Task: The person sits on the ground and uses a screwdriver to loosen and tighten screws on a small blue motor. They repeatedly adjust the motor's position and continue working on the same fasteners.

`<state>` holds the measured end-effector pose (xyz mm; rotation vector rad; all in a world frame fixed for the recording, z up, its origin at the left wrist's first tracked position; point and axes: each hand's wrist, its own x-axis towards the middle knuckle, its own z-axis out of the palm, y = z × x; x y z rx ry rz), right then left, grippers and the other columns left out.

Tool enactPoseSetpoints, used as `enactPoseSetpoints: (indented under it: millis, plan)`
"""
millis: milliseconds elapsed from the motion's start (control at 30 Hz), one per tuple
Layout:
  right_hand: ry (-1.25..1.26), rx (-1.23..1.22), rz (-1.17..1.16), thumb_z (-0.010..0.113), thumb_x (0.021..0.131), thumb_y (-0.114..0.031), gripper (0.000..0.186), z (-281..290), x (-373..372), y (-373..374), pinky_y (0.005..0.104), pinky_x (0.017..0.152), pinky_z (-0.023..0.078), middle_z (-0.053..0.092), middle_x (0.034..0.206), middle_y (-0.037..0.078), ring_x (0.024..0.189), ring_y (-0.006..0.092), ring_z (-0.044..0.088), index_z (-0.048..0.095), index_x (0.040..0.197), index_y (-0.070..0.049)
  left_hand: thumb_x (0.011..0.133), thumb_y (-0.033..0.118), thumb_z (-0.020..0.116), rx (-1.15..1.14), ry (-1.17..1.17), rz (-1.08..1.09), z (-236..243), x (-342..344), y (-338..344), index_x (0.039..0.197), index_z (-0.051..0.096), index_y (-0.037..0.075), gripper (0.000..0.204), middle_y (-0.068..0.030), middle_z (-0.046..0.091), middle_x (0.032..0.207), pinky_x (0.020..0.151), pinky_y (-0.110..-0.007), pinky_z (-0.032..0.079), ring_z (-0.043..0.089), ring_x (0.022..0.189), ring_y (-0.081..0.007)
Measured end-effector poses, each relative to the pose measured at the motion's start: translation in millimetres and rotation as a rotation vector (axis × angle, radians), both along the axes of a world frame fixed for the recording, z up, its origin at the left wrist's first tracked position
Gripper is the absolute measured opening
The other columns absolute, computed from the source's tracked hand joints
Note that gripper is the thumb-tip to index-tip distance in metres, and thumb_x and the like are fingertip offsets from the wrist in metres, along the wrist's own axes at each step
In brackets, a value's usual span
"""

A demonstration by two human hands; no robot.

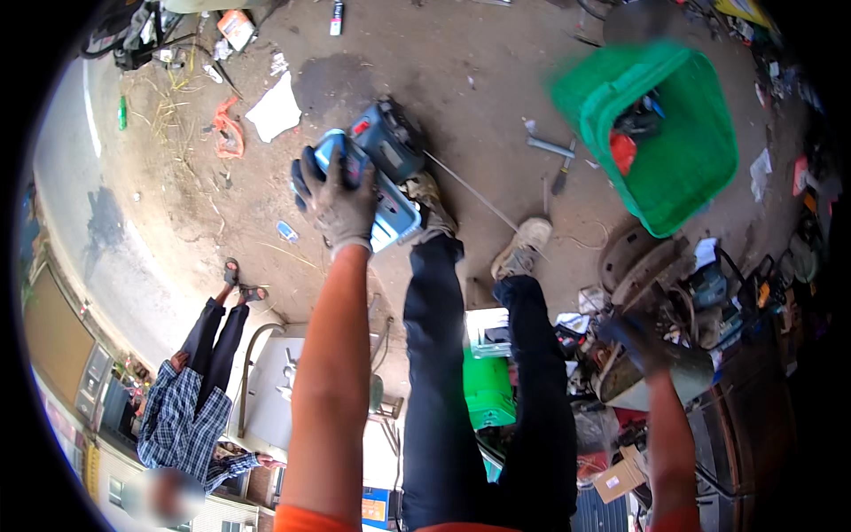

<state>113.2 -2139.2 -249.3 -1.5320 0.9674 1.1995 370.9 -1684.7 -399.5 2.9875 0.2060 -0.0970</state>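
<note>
My left hand (335, 202), in a grey and dark work glove, is closed over a light-blue and white box-shaped thing (397, 217). Its fingers bend across the blue top. Against that box, by my left boot (430, 204), is a dark grey, case-like thing (390, 137) with a red part. My right hand (640, 344), in a dark glove, hangs off to the right, near a grey metal container (612, 381) and heaped parts. Blur and shade hide its fingers.
A green plastic crate (665, 142) with dark and red things in it lies tilted at the far right. A hammer (563, 168) and a thin rod (470, 191) lie on the dirt ground. Round metal parts (634, 257) crowd the right. A person (191, 412) stands at the left.
</note>
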Motion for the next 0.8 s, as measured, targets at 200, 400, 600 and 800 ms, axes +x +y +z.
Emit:
enactPoseSetpoints:
  millis: [200, 400, 600, 800]
  plan:
    - [-0.434, 0.201, -0.081, 0.062, 0.098, -0.047, 0.050, -299.6, 189.2, 239.1, 0.0339, 0.076, 0.051, 0.074, 0.088, 0.012, 0.083, 0.0170, 0.068, 0.073, 0.100, 0.001, 0.076, 0.041, 0.085, -0.026, 0.002, -0.053, 2.2, 8.2, -14.9, 0.137, 0.066, 0.024, 0.066, -0.0183, 0.047, 0.156, 0.118, -0.053, 0.035, 0.036, 0.147, -0.0432]
    - [-0.297, 0.080, -0.064, 0.062, 0.100, -0.043, 0.044, -135.6, 98.1, 176.1, 0.0386, 0.062, 0.049, 0.068, 0.076, 0.009, 0.066, 0.0186, 0.064, 0.074, 0.093, -0.002, 0.078, 0.043, 0.084, 0.008, -0.020, -0.063, -6.0, 4.3, 0.6, 0.133, 0.069, 0.022, 0.061, -0.0203, 0.050, 0.153, 0.118, -0.051, 0.037, 0.041, 0.145, -0.0435]
    - [0.387, -0.688, -0.052, 0.060, 0.101, -0.042, 0.042, 295.9, -221.6, -139.0, 0.0409, 0.079, 0.048, 0.065, 0.099, 0.012, 0.089, 0.0220, 0.063, 0.068, 0.111, -0.001, 0.080, 0.048, 0.080, -0.026, -0.032, -0.017, -9.1, -0.6, 16.2, 0.135, 0.068, 0.030, 0.059, -0.0198, 0.048, 0.153, 0.111, -0.054, 0.043, 0.046, 0.140, -0.0436]
    - [0.398, -0.883, -0.196, 0.059, 0.102, -0.040, 0.047, 339.9, -281.7, -197.1, 0.0431, 0.096, 0.048, 0.062, 0.122, 0.015, 0.111, 0.0253, 0.062, 0.061, 0.128, -0.001, 0.082, 0.049, 0.079, -0.145, 0.133, -0.063, 3.7, 19.1, -10.6, 0.139, 0.065, 0.033, 0.060, -0.0132, 0.042, 0.160, 0.119, -0.055, 0.032, 0.036, 0.149, -0.0397]
